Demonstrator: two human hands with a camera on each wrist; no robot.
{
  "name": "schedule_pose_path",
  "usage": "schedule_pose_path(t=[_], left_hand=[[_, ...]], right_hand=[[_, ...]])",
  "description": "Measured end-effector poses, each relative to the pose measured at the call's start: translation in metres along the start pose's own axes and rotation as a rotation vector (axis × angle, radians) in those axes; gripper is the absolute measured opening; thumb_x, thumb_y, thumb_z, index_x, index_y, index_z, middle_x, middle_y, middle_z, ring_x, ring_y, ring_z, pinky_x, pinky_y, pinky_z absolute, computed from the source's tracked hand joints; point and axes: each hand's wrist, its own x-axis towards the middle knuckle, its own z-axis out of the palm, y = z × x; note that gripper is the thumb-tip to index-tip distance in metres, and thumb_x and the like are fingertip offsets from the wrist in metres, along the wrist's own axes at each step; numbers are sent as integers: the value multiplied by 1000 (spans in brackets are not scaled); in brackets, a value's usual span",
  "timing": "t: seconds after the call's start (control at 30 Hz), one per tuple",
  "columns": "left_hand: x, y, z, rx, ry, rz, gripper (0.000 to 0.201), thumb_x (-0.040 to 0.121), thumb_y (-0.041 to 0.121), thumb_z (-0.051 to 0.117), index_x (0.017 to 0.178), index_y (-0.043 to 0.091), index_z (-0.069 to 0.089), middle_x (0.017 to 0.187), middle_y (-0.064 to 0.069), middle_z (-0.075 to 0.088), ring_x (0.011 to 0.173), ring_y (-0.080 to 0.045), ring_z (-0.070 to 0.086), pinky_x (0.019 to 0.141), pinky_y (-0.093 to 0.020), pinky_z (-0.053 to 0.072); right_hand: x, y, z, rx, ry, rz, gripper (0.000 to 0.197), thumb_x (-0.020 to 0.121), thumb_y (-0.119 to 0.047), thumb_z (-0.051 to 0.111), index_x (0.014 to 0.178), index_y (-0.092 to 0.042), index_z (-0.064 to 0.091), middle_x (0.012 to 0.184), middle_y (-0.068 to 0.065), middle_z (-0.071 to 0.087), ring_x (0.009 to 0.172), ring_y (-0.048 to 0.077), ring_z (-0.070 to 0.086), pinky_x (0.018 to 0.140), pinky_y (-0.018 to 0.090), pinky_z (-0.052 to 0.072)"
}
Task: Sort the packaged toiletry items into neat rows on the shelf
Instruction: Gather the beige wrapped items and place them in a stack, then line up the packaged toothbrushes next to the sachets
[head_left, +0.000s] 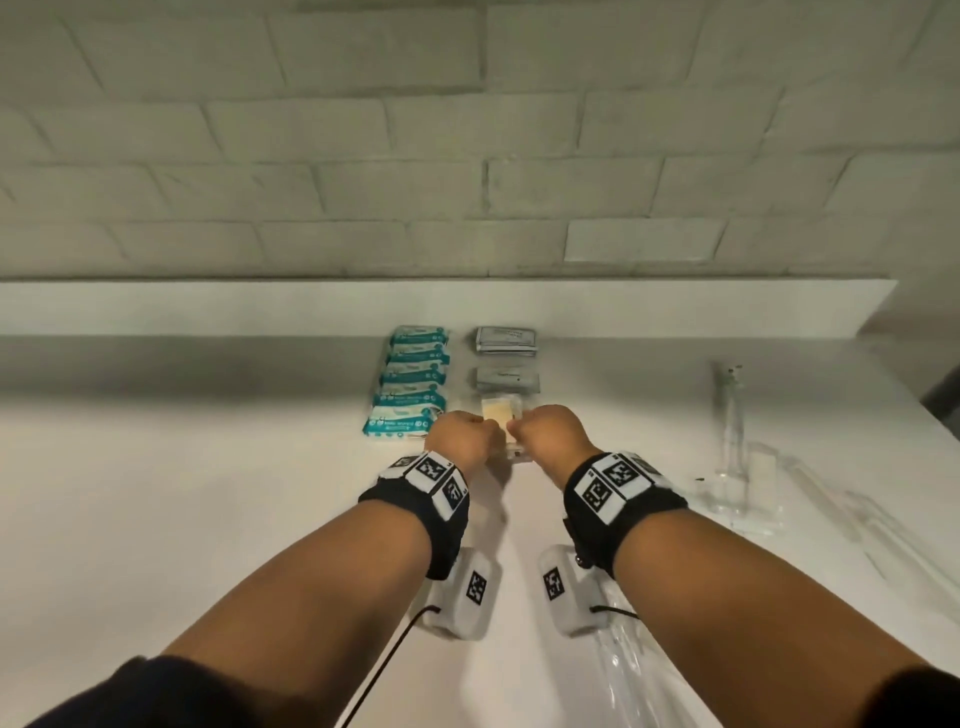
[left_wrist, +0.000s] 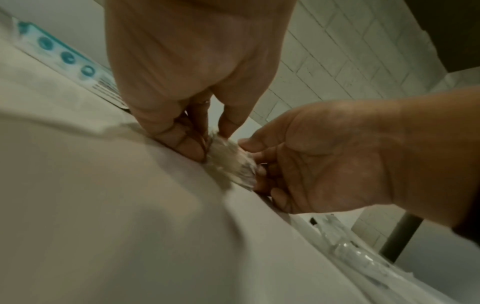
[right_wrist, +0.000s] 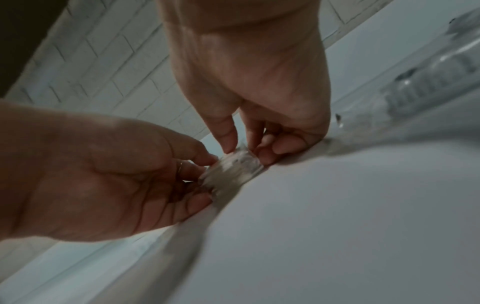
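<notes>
**Both hands on the clear packet, mid-shelf**

From the head camera I see my left hand (head_left: 464, 436) and right hand (head_left: 551, 435) side by side over the white shelf (head_left: 208, 493), knuckles up, fingers curled down onto a small clear packet (head_left: 503, 413) with a pale yellowish pad inside. The packet lies flat on the shelf, about midway along it and back toward the wall edge. Each hand pinches one side of it — the left takes the left end, the right takes the right end.

The wrist views bear this out: in the left wrist picture the left hand (left_wrist: 192, 67) has thumb and fingers closed on the crinkled clear packet (left_wrist: 230, 162), with the right hand (left_wrist: 335, 162) gripping from the other side. The right wrist view shows the same pinch reversed, though blur there makes the packet's contents hard to tell.

Just beyond the packet, toward the back edge, sit two grey sachets (head_left: 506, 361), one behind the other, in line with it. Just left of them runs a row of teal-and-white packs (head_left: 410, 387), overlapping front to back. Toward the right end of the shelf lie several clear wrapped items (head_left: 737, 447) — possibly toothbrushes, I can't say for sure. A white brick wall (head_left: 467, 130) rises behind.
</notes>
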Motion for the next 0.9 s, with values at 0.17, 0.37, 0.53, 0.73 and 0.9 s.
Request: schedule_pose_path(t=[0.17,0.37,0.53,0.73,0.9], left_hand=[[-3,8,3,78,108,37,24,79,25,62,90,10,77,92,-16,74,89,-32,68,80,-36,55],[1,4,4,114,117,12,24,83,26,62,97,12,76,97,-14,73,93,-30,67,82,-33,52],[-7,8,-2,154,75,35,35,89,36,55,98,7,73,103,-15,71,97,-32,64,84,-33,49],[-38,0,-10,-136,52,-126,81,74,55,61,140,17,36,139,-12,44,120,-36,52,102,-47,45],[-89,5,2,29,-281,194,28,87,6,51,114,13,56,115,-6,62,91,-20,61,63,-20,47]], right_hand=[[27,1,7,165,13,56,32,88,-19,60,118,-7,59,115,13,65,105,29,62,80,29,45],[32,5,9,103,19,70,37,82,-19,69,114,-7,55,106,11,65,98,29,63,80,36,51],[20,1,0,230,-39,79,36,84,-21,64,113,-7,50,96,14,63,76,26,61,55,29,42],[-24,16,-71,442,42,-67,20,92,-18,53,111,-15,55,87,2,59,64,15,56,52,25,40],[-51,65,-105,250,123,-52,20,90,-10,54,109,-10,63,95,5,63,72,18,60,56,23,43]])
